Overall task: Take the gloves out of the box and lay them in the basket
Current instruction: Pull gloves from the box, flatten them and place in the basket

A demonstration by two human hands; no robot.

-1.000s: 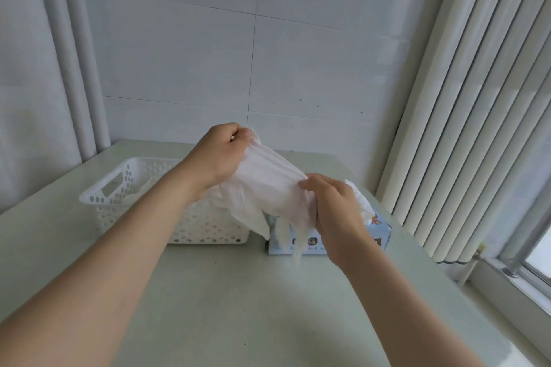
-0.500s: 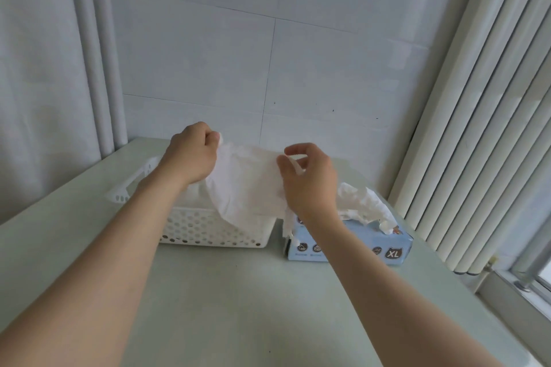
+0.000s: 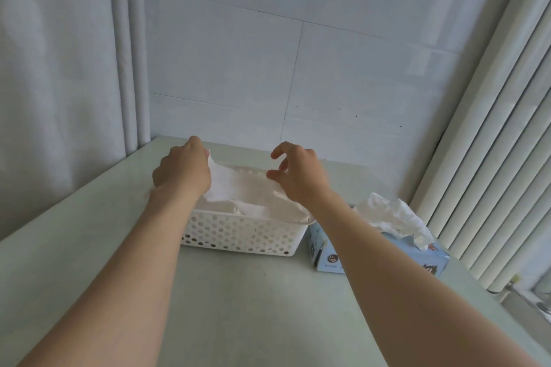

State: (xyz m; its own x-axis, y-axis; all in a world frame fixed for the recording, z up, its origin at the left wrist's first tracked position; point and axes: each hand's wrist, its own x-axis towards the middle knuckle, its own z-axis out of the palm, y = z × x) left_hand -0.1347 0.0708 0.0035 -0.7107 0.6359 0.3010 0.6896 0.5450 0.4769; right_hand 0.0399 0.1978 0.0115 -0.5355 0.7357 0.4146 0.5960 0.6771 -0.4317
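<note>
Lowered since half a second back: both hands and the glove (image 3: 244, 191), from raised before the wall down onto the basket (image 3: 238, 237).

Noted glove now spread over basket's open top, long axis side to side, running from left grip across to right hand. One end bunched inside left hand (image 3: 182, 171), other end passing beneath right hand (image 3: 298, 177); near edge sagging into basket between the two.

Recorded left hand knuckles-up, fingers curled tight round glove's edge, forearm reaching straight out over basket's left end.

Recorded right hand palm-down, forefinger lifted and hooked, thumb parted from it with a clear gap, thumb tip at glove's far edge. No pinch seen; taken as let go. Lower fingers under palm: hidden.

Logged box (image 3: 326, 255) outboard of right forearm, just beside basket's right end, middle covered by that arm. Crumpled white gloves (image 3: 390, 214) sticking up out of its top, beyond right wrist.

Logged basket and box both standing on pale table (image 3: 238, 307), near the tiled wall.
</note>
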